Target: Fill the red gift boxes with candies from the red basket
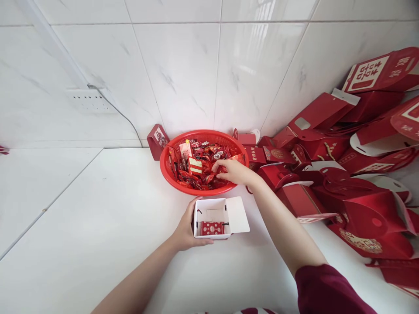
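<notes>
My left hand [188, 231] holds a small box [212, 218] from its left side, fingers behind and thumb along the near edge. The box is white inside, and its top is open, with a flap [238, 214] folded out to the right. A red packet with pale round marks [212, 228] lies inside. Just beyond, my right hand [232, 171] reaches into a red plastic basket [168, 178] from the right. Its fingers are curved and apart, touching the red-wrapped sweets [204, 150]; no sweet is plainly gripped. A cream-and-red packet [195, 165] lies on the pile.
Many red gift boxes [366, 205] are heaped along the right side. One small red box [157, 141] stands left of the basket against the tiled wall [176, 78]. A grey cable [121, 113] hangs from a wall socket [91, 101]. Everything rests on a white table [81, 257].
</notes>
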{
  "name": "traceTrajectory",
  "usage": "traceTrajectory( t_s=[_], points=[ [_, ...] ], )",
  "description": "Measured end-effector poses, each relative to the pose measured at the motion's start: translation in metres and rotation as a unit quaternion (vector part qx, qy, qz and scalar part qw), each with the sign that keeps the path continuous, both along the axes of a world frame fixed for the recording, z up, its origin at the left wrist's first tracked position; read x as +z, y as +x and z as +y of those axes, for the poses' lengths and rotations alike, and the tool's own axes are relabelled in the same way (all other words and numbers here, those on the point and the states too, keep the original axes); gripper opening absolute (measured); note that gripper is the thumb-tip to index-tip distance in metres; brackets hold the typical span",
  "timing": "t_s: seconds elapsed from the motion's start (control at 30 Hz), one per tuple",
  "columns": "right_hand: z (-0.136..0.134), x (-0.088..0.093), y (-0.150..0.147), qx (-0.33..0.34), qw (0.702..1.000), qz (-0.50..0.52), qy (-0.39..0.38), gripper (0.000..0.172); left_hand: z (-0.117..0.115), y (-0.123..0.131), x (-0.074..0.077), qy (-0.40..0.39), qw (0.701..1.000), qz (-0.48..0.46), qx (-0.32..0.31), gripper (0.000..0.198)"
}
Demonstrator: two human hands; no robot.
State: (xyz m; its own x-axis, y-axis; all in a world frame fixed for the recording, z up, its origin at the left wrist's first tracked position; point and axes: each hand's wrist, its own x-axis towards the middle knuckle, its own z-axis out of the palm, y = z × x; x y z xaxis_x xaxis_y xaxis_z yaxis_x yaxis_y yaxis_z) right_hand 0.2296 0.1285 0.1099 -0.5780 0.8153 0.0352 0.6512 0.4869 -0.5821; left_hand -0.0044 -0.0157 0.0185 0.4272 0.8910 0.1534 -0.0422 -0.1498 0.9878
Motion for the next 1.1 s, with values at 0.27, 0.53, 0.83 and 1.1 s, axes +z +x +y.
traceTrajectory(
  t_s=[0.27,0.53,0.83,1.1],
  points=[
    [-0.011,-0.003,0.022,0.06,0.963,0.222,-0.139,0.05,0.002,-0.001,-0.001,0.01,1.0,0.017,-0.008,0.112],
    [-0.006,-0.001,0.038,0.178,0.901,0.304,-0.254,0.064,0.001,-0.008,-0.001,0.007,0.998,0.053,-0.014,0.116],
    [-0.005,-0.009,0.039,0.122,0.865,0.383,-0.299,0.057,0.003,-0.009,-0.002,0.018,0.998,0.065,-0.017,0.116],
    [-0.006,-0.009,0.035,0.118,0.906,0.331,-0.236,0.045,0.002,-0.008,-0.005,0.015,0.998,0.052,-0.012,0.117]
  ],
)
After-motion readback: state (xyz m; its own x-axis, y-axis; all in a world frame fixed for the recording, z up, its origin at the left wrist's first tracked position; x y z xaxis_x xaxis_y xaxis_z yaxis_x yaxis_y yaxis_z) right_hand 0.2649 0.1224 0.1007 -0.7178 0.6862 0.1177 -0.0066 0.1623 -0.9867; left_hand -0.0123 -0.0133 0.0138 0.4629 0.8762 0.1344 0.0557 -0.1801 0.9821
